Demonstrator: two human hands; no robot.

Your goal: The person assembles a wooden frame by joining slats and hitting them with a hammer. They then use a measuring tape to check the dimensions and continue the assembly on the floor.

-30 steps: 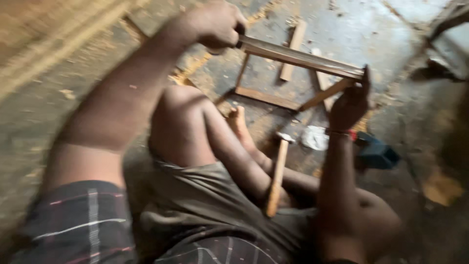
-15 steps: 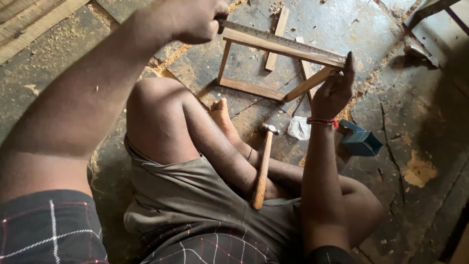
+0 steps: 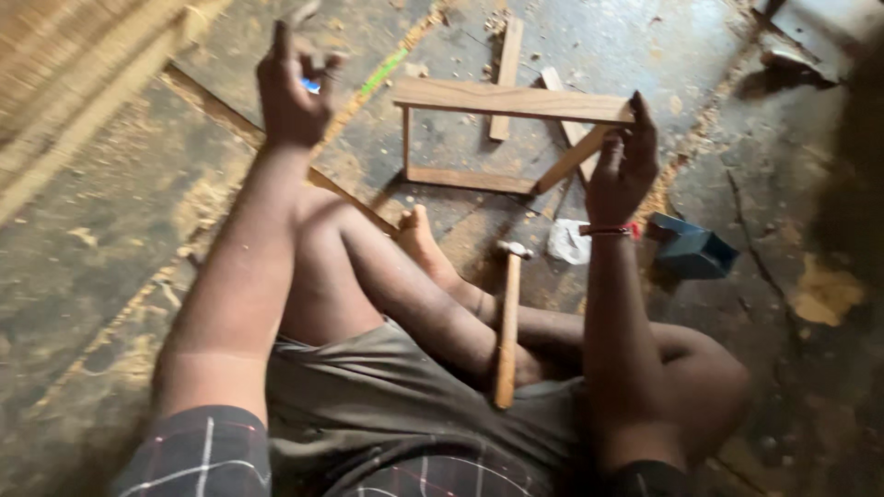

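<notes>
While the person sits on the floor with legs folded, a hammer (image 3: pixel 506 322) with a wooden handle rests across the near leg, head pointing away, touched by neither hand. Just beyond it a scrap of pale paper (image 3: pixel 568 241) lies on the floor, and to the right of that a small dark blue box (image 3: pixel 692 248).

Farther out, the right hand (image 3: pixel 622 170) grips the right end of the wooden frame (image 3: pixel 502 129), fingers curled round the corner where the top rail meets a slanting side piece. That frame stands on edge on the floor, just past the foot (image 3: pixel 419 239), its top rail roughly level and its lower rail on the ground. The left hand (image 3: pixel 293 92) is lifted clear of the frame on the left, fingers loosely bunched as if pinching something small; what it holds, if anything, is too blurred to tell.

Holding the frame well here seems to call for a firm grip at that corner, with the lower rail flat on the floor so the joints do not rack.

Beyond the frame, loose wooden strips (image 3: pixel 506 74) lie on the dusty concrete (image 3: pixel 92 276) amid sawdust.
</notes>
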